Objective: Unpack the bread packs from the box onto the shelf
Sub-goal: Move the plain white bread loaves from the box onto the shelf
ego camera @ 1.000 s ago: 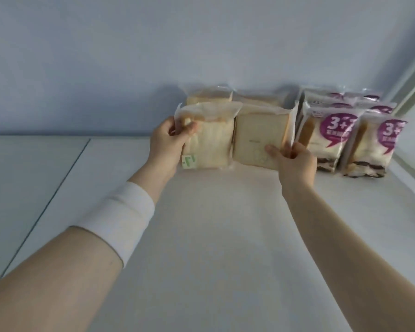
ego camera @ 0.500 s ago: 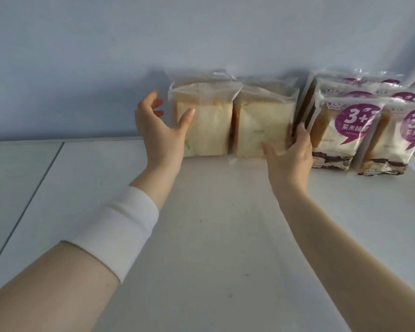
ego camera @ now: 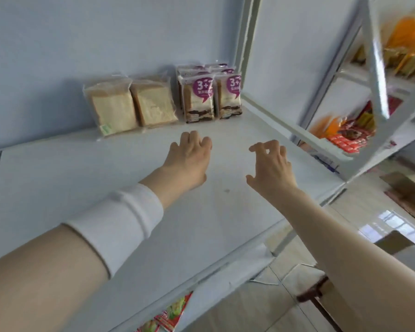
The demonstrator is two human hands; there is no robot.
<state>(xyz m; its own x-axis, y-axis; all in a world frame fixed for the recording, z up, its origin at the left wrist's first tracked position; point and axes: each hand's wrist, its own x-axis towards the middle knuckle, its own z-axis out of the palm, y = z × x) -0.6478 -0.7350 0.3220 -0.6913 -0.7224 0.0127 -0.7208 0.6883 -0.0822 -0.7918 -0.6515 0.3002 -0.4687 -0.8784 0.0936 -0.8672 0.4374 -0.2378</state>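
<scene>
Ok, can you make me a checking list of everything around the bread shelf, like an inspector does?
Surface: white shelf, bare in front of the packs.
Job's things: two plain bread packs upright against the back wall; purple-label bread packs in rows right beside them. Box: not clearly seen.
Clutter: small dark speck on the shelf.
Hands: left hand and right hand over the shelf, fingers loosely curled, holding nothing; white wristband on the left forearm.
Cables: nothing seen.
Surroundings: blue wall; next rack with colourful snack packets; more packets below the shelf.
</scene>
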